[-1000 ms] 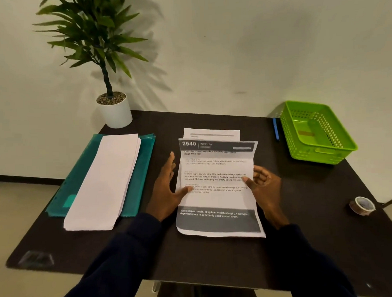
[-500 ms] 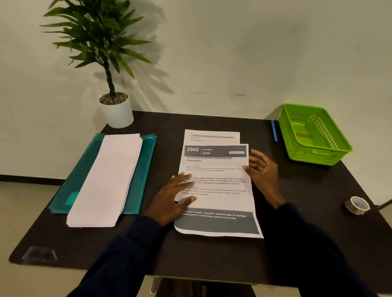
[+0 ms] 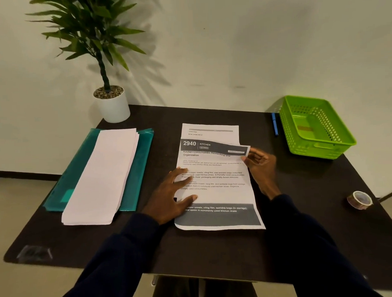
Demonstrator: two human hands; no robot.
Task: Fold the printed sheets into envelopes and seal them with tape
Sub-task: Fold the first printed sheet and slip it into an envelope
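Dark table [image 3: 304, 222], pale wall behind. Printed sheet [image 3: 216, 192] at table centre, over second sheet [image 3: 210, 131]. Left grip [image 3: 170, 193] flat, fingers spread, pressing sheet's left edge. Right grip [image 3: 261, 166], flat beside sheet half second ago, now pinching far right corner, lifted clear. Likely start of first fold. Tape roll [image 3: 359, 199] near right edge, untouched.
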